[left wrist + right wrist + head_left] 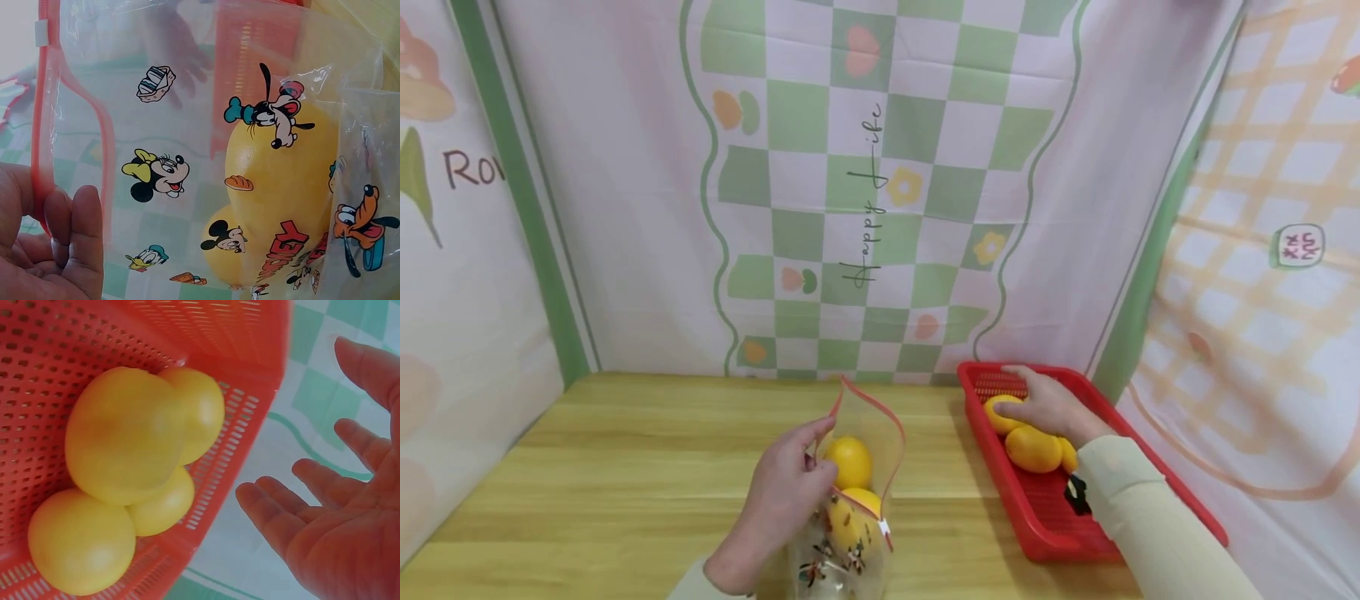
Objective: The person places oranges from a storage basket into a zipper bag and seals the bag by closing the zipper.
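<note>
A clear zip bag [169, 212] with cartoon prints and a red-edged mouth stands on the table. My left hand [786, 479] pinches one side of its mouth, thumb against fingers, and the mouth gapes. Inside the bag are two yellow-orange round fruits, an upper fruit [850, 462] and a lower fruit [852, 525] behind the print. My right hand [1051, 404] is over the red basket [997, 483], its fingers spread and holding nothing. Several more yellow-orange fruits [122, 434] lie together in the basket, near the fingertips; the right forearm hides part of it in the head view.
The wooden table [647, 467] ends at a hanging cloth [820, 183] with green checks along the back. Another patterned cloth [1247, 333] hangs at the right, close beside the basket. A black object [1077, 494] shows under the right wrist.
</note>
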Available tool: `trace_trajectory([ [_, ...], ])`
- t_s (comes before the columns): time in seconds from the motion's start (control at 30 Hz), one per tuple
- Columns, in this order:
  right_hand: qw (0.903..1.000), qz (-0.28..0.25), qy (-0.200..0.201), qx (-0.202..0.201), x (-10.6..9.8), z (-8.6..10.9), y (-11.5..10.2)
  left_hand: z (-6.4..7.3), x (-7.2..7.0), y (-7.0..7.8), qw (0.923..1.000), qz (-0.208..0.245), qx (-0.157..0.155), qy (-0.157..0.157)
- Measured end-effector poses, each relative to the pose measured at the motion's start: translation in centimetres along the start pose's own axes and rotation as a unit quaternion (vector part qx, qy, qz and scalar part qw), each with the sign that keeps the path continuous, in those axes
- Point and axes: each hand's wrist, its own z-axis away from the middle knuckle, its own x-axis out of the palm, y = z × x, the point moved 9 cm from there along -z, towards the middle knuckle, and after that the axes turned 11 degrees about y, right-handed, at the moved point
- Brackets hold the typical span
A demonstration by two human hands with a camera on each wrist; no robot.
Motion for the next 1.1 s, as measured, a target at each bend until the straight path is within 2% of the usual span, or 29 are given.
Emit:
trace_trajectory([
  [0.23, 0.9992, 0.002, -0.027, 0.029, 0.7, 0.2, 1.4, 0.0, 0.0, 0.1, 1.0000, 0.000, -0.003, 0.000],
  [0.63, 0.9977, -0.006, -0.050, 0.045, 1.6, 0.2, 3.2, 0.0, 0.1, 0.3, 1.0000, 0.001, 0.004, 0.000],
  [1.1, 0.9960, 0.007, -0.078, 0.041, 2.6, 0.7, 4.0, 0.0, 0.2, 0.3, 1.0000, -0.002, 0.009, 0.001],
])
